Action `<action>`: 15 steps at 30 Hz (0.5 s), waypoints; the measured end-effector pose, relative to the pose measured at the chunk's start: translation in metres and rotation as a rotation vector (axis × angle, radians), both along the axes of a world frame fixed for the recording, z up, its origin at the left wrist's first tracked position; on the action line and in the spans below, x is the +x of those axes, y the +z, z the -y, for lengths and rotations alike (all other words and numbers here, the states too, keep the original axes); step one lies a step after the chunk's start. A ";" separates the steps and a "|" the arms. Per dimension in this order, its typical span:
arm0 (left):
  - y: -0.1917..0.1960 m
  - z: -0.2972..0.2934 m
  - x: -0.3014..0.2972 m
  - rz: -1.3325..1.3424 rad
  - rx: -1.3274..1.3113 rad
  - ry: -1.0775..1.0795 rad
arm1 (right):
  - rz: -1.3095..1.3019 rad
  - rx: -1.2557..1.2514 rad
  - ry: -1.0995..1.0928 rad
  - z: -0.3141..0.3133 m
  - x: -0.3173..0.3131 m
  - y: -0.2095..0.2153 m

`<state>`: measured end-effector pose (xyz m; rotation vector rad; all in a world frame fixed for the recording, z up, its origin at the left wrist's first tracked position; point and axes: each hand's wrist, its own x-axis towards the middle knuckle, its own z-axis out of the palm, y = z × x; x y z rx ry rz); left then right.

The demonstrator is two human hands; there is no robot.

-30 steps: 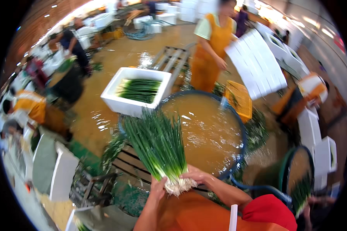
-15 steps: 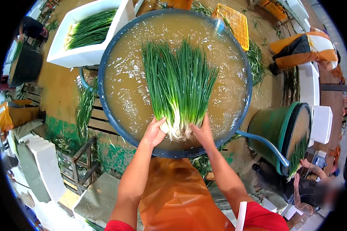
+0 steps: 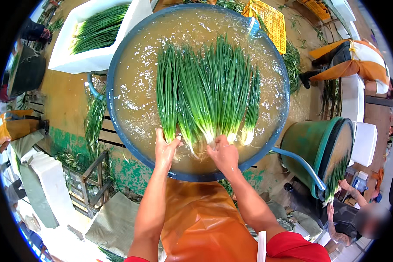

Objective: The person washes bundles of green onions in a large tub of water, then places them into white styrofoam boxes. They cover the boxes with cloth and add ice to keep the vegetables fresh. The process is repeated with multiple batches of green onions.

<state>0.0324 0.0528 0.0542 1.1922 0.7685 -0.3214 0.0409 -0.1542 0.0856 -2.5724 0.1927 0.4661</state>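
Observation:
A wide blue-rimmed round tub (image 3: 110,94) of murky brown water stands in front of me. Green onions (image 3: 212,91) float in it, spread like a fan, leaves pointing away and white root ends toward me. My left hand (image 3: 165,150) is closed around the root end of the leftmost bunch. Around the white ends in the middle, my right hand (image 3: 224,155) is closed, its fingers partly hidden by the stalks and water. A small separate clump (image 3: 249,118) lies loose at the right of the fan.
A white foam box (image 3: 81,63) of green onions stands at the far left. Beyond the tub's far right lies a yellow crate (image 3: 268,24). At right, a person handles green onions at a green tub (image 3: 303,148) with a blue hose (image 3: 301,163). Another person (image 3: 358,61) bends over behind.
The single bundle has been parted into a wider fan. My left hand has moved left with its bunch, my right hand has turned inward over the middle, and a clump has separated at right.

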 end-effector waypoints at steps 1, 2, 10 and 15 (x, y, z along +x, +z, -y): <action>-0.001 0.002 0.000 -0.025 0.028 0.006 | 0.040 0.045 0.028 0.005 -0.004 0.003; -0.002 0.003 0.001 -0.007 0.029 0.004 | 0.115 0.113 0.066 0.007 -0.007 0.006; -0.029 0.013 0.018 0.068 -0.299 0.037 | 0.086 0.203 0.159 -0.034 -0.014 -0.018; -0.029 0.006 0.024 0.080 -0.322 0.094 | -0.808 0.489 0.676 0.082 -0.060 0.037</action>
